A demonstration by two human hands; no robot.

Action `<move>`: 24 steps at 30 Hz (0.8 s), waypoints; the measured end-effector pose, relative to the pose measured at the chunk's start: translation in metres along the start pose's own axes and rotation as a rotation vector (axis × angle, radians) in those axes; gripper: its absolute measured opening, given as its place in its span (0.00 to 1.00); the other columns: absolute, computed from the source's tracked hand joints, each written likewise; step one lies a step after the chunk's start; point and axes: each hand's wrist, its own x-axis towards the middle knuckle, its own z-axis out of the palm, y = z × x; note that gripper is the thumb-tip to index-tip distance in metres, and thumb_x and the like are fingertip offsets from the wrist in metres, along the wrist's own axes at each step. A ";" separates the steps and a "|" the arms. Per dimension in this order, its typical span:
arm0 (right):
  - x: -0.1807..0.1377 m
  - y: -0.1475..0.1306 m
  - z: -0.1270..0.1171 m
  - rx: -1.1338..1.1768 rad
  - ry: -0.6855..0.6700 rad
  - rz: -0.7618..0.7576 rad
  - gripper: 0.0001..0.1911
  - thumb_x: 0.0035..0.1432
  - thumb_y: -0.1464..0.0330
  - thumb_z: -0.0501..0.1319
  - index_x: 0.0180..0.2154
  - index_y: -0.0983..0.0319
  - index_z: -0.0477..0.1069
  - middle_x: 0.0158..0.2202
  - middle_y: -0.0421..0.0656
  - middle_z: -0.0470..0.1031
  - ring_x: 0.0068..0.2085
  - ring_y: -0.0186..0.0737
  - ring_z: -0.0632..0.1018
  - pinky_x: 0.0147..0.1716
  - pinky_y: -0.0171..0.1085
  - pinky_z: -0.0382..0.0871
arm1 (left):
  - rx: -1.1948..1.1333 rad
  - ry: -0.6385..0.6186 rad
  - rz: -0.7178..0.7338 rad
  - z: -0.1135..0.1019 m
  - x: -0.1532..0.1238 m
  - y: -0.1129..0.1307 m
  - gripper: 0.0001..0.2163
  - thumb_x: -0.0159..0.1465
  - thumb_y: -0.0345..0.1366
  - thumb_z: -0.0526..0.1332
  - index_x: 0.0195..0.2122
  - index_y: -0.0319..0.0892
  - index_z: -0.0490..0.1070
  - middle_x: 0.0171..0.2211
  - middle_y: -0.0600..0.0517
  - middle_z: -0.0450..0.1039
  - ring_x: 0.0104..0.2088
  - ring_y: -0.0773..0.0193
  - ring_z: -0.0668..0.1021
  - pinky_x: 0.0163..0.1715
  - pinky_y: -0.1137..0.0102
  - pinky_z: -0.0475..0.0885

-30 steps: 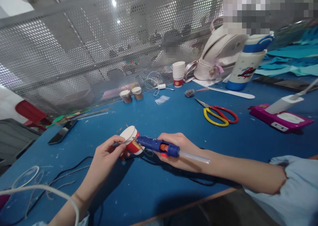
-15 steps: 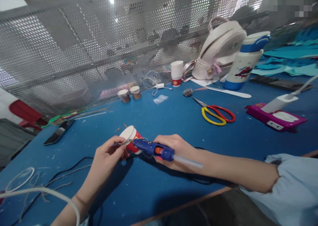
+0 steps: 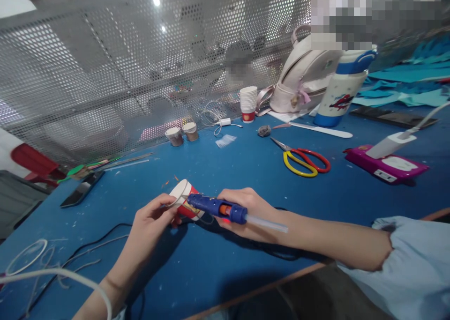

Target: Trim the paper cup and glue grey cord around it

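My left hand (image 3: 157, 219) is closed on the rim side of a red and white paper cup (image 3: 189, 211), which tilts with its mouth toward the upper left. A thin grey cord (image 3: 180, 199) lies along the cup near its rim, by my fingertips. In my right hand (image 3: 246, 212) is a blue hot glue gun (image 3: 211, 204), its nozzle at the cup's side close to the cord. A clear glue stick (image 3: 267, 223) juts from the back of the gun, and a small red light glows under my fingers.
Beyond my hands lie scissors (image 3: 300, 160), a white knife-like strip (image 3: 320, 130), stacked paper cups (image 3: 248, 105) and two small tubs (image 3: 190, 131). At the right are a purple power strip (image 3: 386, 166) and a bottle (image 3: 339, 97). A phone (image 3: 82, 189) and loose cords (image 3: 79, 256) lie left.
The view has shifted slightly. The cup has tipped a little, and the glue gun's tip stays by its side. Both hands keep their hold.
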 end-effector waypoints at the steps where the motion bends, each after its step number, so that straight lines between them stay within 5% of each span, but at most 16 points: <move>1: 0.000 0.000 0.000 -0.007 0.021 0.012 0.03 0.55 0.70 0.61 0.33 0.63 0.69 0.27 0.41 0.75 0.24 0.32 0.72 0.25 0.30 0.63 | -0.020 0.001 -0.008 0.000 0.000 -0.002 0.07 0.58 0.40 0.67 0.31 0.41 0.76 0.25 0.54 0.72 0.23 0.68 0.73 0.23 0.74 0.68; 24: -0.003 -0.003 0.002 -0.064 -0.039 -0.018 0.05 0.57 0.67 0.60 0.34 0.63 0.69 0.28 0.44 0.76 0.25 0.35 0.74 0.26 0.31 0.63 | 0.043 -0.017 0.062 0.000 -0.001 -0.001 0.06 0.60 0.38 0.65 0.31 0.41 0.75 0.28 0.52 0.72 0.26 0.68 0.74 0.27 0.74 0.70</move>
